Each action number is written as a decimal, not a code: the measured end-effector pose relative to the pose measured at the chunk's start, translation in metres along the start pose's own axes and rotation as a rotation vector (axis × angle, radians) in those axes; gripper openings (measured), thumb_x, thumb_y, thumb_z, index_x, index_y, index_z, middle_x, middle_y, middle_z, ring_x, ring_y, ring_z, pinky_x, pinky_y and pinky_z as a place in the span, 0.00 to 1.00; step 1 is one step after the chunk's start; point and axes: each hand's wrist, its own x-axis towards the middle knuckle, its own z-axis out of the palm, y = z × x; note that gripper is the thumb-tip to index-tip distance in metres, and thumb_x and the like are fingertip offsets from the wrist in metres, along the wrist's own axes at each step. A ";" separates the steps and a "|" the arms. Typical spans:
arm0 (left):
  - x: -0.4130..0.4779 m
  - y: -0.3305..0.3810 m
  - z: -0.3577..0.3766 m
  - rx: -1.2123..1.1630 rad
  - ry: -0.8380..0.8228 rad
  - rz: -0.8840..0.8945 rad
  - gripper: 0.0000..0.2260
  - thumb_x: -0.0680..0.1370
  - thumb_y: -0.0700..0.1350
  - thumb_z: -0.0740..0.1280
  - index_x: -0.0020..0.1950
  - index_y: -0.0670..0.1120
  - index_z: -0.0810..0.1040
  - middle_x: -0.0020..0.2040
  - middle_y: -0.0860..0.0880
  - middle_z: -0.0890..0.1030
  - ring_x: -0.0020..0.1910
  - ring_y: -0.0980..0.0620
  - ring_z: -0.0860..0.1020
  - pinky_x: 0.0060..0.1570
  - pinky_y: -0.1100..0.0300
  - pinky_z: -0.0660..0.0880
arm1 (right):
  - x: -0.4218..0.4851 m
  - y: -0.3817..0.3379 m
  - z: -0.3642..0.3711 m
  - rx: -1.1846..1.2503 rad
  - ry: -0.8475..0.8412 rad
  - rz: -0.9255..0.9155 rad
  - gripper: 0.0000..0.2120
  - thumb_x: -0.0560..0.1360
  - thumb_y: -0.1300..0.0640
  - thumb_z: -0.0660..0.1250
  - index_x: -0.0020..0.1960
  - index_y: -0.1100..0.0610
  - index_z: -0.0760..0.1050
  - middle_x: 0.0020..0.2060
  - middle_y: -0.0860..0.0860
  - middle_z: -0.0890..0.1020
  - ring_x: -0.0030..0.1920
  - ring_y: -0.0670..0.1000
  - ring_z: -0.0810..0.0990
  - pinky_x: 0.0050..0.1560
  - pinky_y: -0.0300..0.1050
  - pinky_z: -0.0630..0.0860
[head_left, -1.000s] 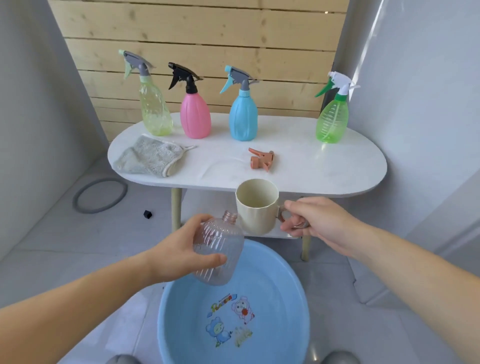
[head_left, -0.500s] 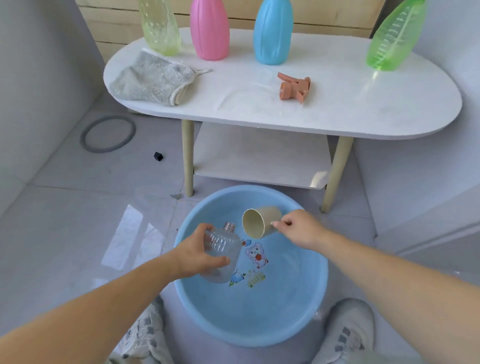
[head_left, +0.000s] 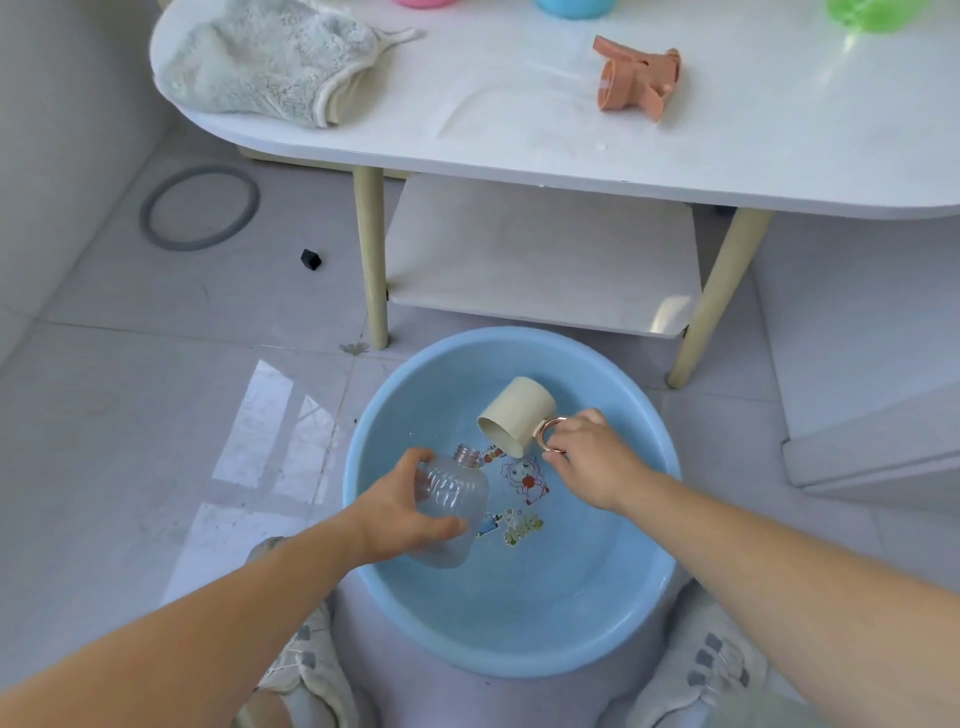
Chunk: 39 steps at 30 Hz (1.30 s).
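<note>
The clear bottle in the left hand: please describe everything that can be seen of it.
The clear bottle looks like see-through plastic, with a rounded ribbed body and a short threaded neck without a cap. It seems empty. It is tilted, neck pointing up and away from the person, over the left part of the blue basin. The left hand grips its body; whether its base touches the basin I cannot tell.
</note>
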 end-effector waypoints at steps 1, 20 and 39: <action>0.001 -0.001 0.001 0.005 -0.006 -0.002 0.45 0.60 0.58 0.77 0.74 0.53 0.63 0.56 0.53 0.76 0.54 0.57 0.78 0.45 0.70 0.73 | 0.000 0.000 0.001 -0.010 -0.005 0.007 0.13 0.82 0.50 0.59 0.48 0.56 0.78 0.47 0.49 0.76 0.59 0.55 0.65 0.63 0.50 0.68; 0.008 -0.012 0.007 0.017 0.003 0.019 0.38 0.70 0.50 0.82 0.72 0.52 0.62 0.53 0.55 0.75 0.51 0.64 0.76 0.44 0.75 0.71 | 0.014 0.015 0.012 -0.057 -0.001 -0.075 0.18 0.79 0.41 0.63 0.55 0.54 0.81 0.56 0.49 0.78 0.62 0.54 0.66 0.62 0.45 0.67; 0.003 -0.005 0.006 -0.001 0.003 0.008 0.44 0.61 0.58 0.75 0.74 0.51 0.63 0.52 0.55 0.76 0.49 0.64 0.76 0.41 0.75 0.70 | 0.002 -0.011 0.024 0.107 -0.099 -0.003 0.14 0.82 0.55 0.58 0.41 0.55 0.78 0.48 0.51 0.77 0.55 0.55 0.68 0.60 0.46 0.68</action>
